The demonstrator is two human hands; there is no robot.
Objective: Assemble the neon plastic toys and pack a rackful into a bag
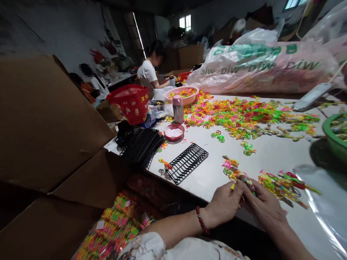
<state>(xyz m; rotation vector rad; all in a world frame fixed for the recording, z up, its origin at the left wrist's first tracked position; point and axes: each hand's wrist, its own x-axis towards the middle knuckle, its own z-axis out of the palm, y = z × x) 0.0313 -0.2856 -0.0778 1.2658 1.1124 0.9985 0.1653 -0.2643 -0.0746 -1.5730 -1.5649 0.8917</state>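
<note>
- From where I stand, the work in hand looks like fingertip handling of small plastic parts, low over the near edge of the white table (275, 158).
- The left hand (223, 204) pinches a small yellow piece (232, 186); the right hand (266, 209) has its fingers closed around a multicoloured piece (250, 184). The hands touch, and the fingers overlap so much that I can't tell whether the two pieces are joined.
- Parts this small seem to call for a light pinch, with one hand steadying while the other adjusts.
- Just beyond the fingers lies a loose cluster (230, 166) of bright pieces, with another heap (282, 185) beside the right hand.
- The green basin (333, 147) at the right holds many small mixed pieces.
- The pink basin (188, 101), across the table, is heaped with orange and yellow ones.
- The little red basket (174, 138) has something white and flat inside.
- The black rack (188, 162) lies flat, an orange-yellow piece (166, 164) at its left edge.
- Under the table, clear packs (110, 228) show rows of coloured pieces.
</note>
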